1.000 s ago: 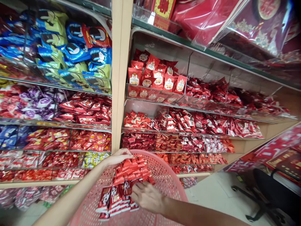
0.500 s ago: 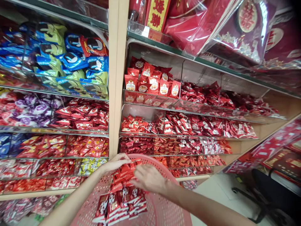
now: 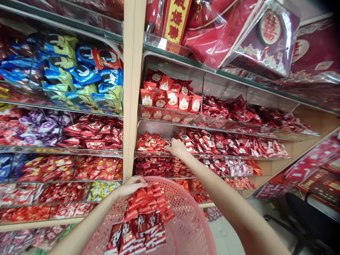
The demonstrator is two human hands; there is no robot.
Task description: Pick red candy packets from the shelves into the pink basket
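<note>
Below me a pink perforated plastic basket (image 3: 195,212) holds rows of small red snack packets (image 3: 146,203), with darker red, white-edged packets (image 3: 140,230) lower down. My left hand (image 3: 132,186) lies over the basket's far-left rim, fingers stretched towards the red packets; the fingertips partly hide. Reaching up to the shelf, my right hand (image 3: 178,148) is closed at the front of a compartment, beside a small heap of red packets (image 3: 151,142). Its fingertips touch the edge of the packets there; what is between them is too small to make out.
A wooden upright (image 3: 131,88) divides the shelving. Blue snack bags (image 3: 85,72) and purple-wrapped sweets (image 3: 39,122) fill shelves on the left. Red gift bags (image 3: 212,32) hang over the upper right. A black chair (image 3: 310,216) stands at the lower right.
My right hand has left the packets in the basket and moved up to the shelf compartment. More red packets now show in the basket. My left hand has stayed near the rim.
</note>
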